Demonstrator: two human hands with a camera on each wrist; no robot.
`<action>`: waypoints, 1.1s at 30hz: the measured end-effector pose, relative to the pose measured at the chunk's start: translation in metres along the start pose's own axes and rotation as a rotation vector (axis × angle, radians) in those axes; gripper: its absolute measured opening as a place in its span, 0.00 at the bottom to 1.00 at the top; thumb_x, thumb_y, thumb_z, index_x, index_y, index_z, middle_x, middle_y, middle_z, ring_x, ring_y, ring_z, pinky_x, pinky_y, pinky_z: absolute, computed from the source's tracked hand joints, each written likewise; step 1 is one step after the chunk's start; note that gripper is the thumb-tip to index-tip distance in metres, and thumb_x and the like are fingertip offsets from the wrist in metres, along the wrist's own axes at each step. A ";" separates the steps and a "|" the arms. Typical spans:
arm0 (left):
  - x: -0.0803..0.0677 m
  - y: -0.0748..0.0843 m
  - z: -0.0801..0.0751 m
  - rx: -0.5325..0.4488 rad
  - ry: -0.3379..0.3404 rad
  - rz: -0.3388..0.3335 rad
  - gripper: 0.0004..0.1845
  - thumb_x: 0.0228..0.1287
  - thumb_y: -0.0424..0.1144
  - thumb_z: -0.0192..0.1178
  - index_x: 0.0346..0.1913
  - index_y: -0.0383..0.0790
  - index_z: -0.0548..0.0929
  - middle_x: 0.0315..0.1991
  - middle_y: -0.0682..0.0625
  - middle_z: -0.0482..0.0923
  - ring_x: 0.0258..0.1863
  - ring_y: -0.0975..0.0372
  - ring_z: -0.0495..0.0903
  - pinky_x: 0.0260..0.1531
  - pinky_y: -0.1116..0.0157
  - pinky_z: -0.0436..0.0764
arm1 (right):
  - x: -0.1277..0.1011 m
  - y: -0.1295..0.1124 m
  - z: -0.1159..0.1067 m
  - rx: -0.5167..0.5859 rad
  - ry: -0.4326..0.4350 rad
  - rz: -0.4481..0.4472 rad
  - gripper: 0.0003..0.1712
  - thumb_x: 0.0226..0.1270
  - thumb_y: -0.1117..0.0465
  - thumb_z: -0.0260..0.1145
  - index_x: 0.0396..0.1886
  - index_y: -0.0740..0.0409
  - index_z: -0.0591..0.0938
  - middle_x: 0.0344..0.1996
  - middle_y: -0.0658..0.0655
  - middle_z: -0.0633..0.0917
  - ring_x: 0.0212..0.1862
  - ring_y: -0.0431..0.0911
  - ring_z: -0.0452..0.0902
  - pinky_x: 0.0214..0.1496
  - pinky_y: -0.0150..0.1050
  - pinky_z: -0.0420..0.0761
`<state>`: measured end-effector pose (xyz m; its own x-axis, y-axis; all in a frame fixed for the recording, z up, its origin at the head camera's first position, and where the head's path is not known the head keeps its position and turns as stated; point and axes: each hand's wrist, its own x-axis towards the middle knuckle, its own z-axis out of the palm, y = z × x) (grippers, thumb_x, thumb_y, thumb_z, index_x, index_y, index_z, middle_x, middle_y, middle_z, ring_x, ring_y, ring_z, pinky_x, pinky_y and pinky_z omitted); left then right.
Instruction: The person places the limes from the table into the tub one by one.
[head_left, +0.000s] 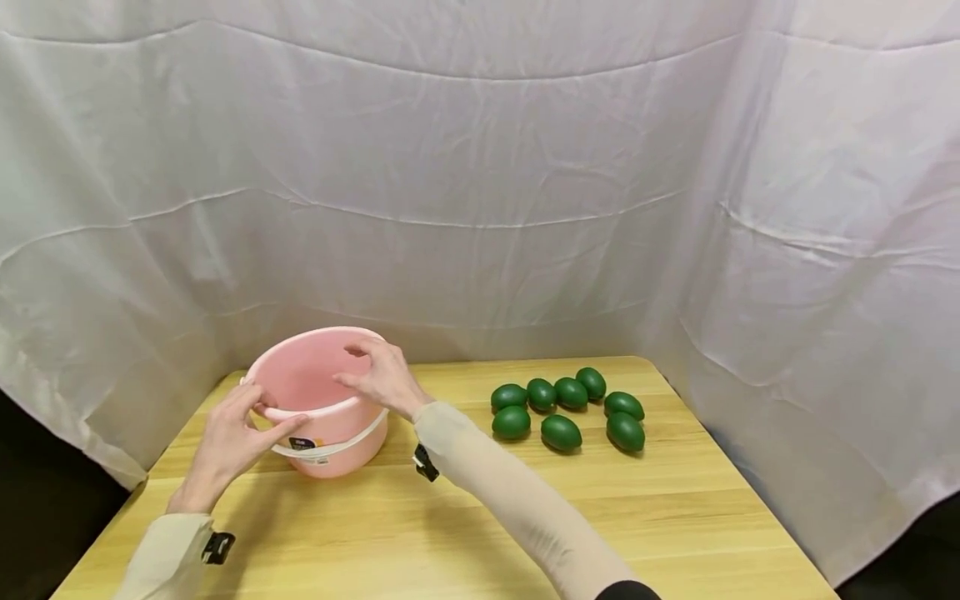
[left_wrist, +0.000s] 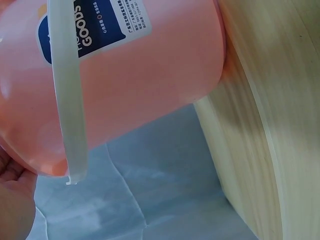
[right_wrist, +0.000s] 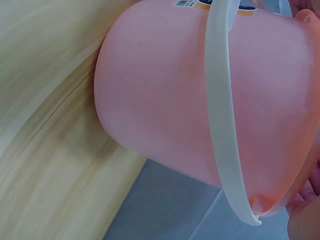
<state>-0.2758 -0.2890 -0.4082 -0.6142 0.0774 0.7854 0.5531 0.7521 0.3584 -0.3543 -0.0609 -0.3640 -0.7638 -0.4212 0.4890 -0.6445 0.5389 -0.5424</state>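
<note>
A pink bucket (head_left: 330,433) with a white handle (right_wrist: 219,90) stands on the wooden table at the left in the head view. At its near-left rim my left hand (head_left: 228,437) grips the edge, thumb on the outside and fingertips over the inside. My right hand (head_left: 384,379) holds the right side of the rim; its thumb and index finger reach apart over the opening. Across the bucket's front the handle hangs down, beside a dark blue label (left_wrist: 102,25). The inside that shows in the head view is bare pink. Both wrist views show only parts of the hands.
Several smooth, dark green egg-shaped fruits (head_left: 561,433) lie grouped on the table (head_left: 480,517), right of the bucket. Pale grey cloth (head_left: 465,208) hangs behind and on both sides of the table.
</note>
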 end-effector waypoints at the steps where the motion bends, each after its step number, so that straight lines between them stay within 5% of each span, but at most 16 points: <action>1: -0.001 0.000 -0.002 0.002 0.006 -0.007 0.23 0.34 0.37 0.83 0.25 0.46 0.74 0.26 0.54 0.70 0.27 0.64 0.66 0.28 0.74 0.62 | 0.000 -0.001 0.001 0.001 -0.004 -0.008 0.29 0.59 0.49 0.74 0.58 0.54 0.80 0.55 0.50 0.84 0.59 0.41 0.78 0.62 0.31 0.74; 16: -0.002 -0.002 0.000 0.002 0.032 0.006 0.23 0.32 0.36 0.83 0.26 0.44 0.75 0.26 0.54 0.71 0.25 0.62 0.65 0.25 0.74 0.62 | -0.012 0.005 0.000 0.083 0.114 -0.010 0.24 0.62 0.51 0.72 0.56 0.53 0.82 0.55 0.48 0.84 0.60 0.40 0.78 0.61 0.31 0.74; 23: -0.002 -0.002 0.002 0.002 0.039 0.002 0.23 0.31 0.37 0.83 0.26 0.44 0.75 0.26 0.54 0.71 0.27 0.65 0.66 0.26 0.74 0.63 | -0.021 0.018 -0.007 0.141 0.181 -0.033 0.23 0.62 0.53 0.72 0.56 0.54 0.82 0.52 0.52 0.84 0.32 0.42 0.80 0.38 0.29 0.79; 29: -0.001 0.000 0.005 -0.011 0.031 -0.012 0.23 0.32 0.37 0.83 0.27 0.43 0.75 0.26 0.54 0.70 0.26 0.65 0.64 0.26 0.73 0.62 | -0.028 0.026 -0.012 0.136 0.235 -0.057 0.22 0.62 0.54 0.72 0.54 0.56 0.83 0.49 0.55 0.85 0.49 0.49 0.82 0.55 0.34 0.78; 33: -0.002 -0.001 0.004 -0.014 0.036 -0.015 0.24 0.31 0.36 0.84 0.27 0.43 0.75 0.26 0.54 0.70 0.26 0.64 0.64 0.26 0.73 0.61 | -0.030 0.029 -0.014 0.148 0.254 -0.065 0.20 0.62 0.55 0.72 0.53 0.56 0.84 0.49 0.54 0.85 0.53 0.47 0.81 0.58 0.34 0.76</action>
<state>-0.2773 -0.2876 -0.4118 -0.6016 0.0424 0.7976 0.5521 0.7437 0.3769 -0.3496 -0.0220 -0.3846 -0.6993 -0.2454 0.6714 -0.7044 0.3969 -0.5885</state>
